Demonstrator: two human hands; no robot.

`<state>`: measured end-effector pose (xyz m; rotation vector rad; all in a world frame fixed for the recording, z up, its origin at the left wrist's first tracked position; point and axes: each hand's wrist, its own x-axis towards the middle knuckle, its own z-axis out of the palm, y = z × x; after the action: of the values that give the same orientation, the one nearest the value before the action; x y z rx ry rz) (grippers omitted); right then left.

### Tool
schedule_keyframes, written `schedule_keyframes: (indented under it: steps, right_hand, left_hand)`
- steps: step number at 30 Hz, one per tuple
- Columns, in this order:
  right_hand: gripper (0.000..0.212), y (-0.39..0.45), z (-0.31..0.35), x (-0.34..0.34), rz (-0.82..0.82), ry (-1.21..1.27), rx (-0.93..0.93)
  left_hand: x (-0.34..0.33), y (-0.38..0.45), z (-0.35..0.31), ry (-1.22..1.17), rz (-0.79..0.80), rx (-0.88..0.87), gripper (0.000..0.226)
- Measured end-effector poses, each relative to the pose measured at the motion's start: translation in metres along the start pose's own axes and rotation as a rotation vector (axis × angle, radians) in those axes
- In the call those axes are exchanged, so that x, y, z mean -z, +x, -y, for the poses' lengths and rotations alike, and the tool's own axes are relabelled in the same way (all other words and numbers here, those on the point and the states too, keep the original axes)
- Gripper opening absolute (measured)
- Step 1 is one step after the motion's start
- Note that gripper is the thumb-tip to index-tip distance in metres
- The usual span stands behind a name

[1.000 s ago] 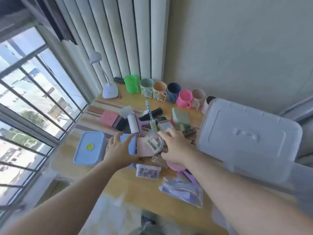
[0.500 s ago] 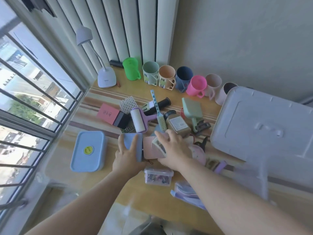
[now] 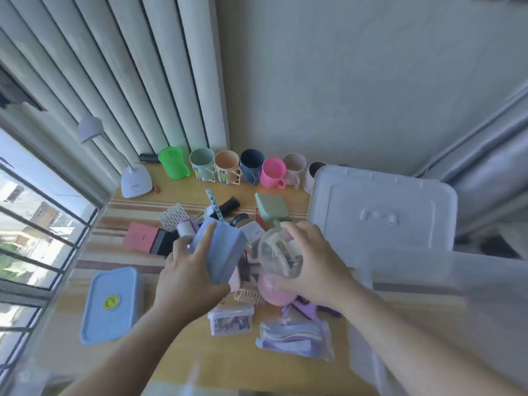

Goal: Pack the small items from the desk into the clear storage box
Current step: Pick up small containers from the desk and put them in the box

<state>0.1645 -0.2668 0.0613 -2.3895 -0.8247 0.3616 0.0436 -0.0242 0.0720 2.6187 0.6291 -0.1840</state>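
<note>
Head view: gripping a pale blue box in the left hand, fingers wrapped around it, lifted off the counter. Cupping a clear round container in the right hand. Sitting closer to that right hand: clear storage box, lid leaning behind.

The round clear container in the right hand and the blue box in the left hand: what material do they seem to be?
The round clear container looks like glossy transparent plastic: its contents show through. The blue rectangular box looks like matte opaque plastic, evenly coloured without glare; silicone is possible.
</note>
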Motion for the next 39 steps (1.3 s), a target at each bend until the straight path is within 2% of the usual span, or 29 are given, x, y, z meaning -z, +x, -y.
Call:
schedule_keyframes:
  steps: [3,8,10,13,15,18,25,31,35,37,39]
  right_hand:
    - [0.100,-0.045,-0.024,0.049,-0.118,0.054,-0.055]
    - [0.102,-0.128,-0.079,0.116,-0.283,0.110,-0.131]
    - [0.102,-0.160,-0.105,0.137,-0.316,0.110,-0.167]
    - [0.091,-0.201,-0.157,0.154,-0.315,0.108,-0.264]
    - [0.089,-0.220,-0.193,0.150,-0.247,0.089,-0.351]
    - [0.089,-0.229,-0.233,0.124,-0.040,0.028,-0.395]
    - [0.095,-0.209,-0.267,0.056,0.386,-0.154,-0.292]
    - [0.093,-0.189,-0.271,0.016,0.644,-0.293,-0.074]
    - [0.095,-0.184,-0.277,-0.008,0.679,-0.225,-0.022]
    - [0.105,-0.186,-0.286,-0.008,0.634,-0.067,-0.077]
    - [0.104,-0.187,-0.293,0.004,0.555,0.096,-0.150]
  left_hand:
    - [-0.004,-0.004,-0.073,-0.050,0.015,-0.172,0.122]
    - [-0.029,-0.022,-0.185,-0.112,0.055,-0.350,0.116]
    - [-0.043,-0.031,-0.225,-0.131,0.074,-0.396,0.113]
    - [-0.071,-0.041,-0.276,-0.156,0.139,-0.399,0.108]
    - [-0.091,-0.044,-0.302,-0.170,0.190,-0.376,0.106]
    - [-0.121,-0.049,-0.328,-0.141,0.218,-0.326,0.103]
    - [-0.168,-0.067,-0.333,-0.030,0.201,-0.230,0.100]
    - [-0.174,-0.068,-0.329,-0.015,0.124,-0.206,0.099]
    - [-0.181,-0.063,-0.328,-0.064,0.093,-0.205,0.104]
    - [-0.184,-0.061,-0.327,-0.070,0.093,-0.215,0.103]
    - [-0.185,-0.060,-0.328,-0.059,0.098,-0.230,0.102]
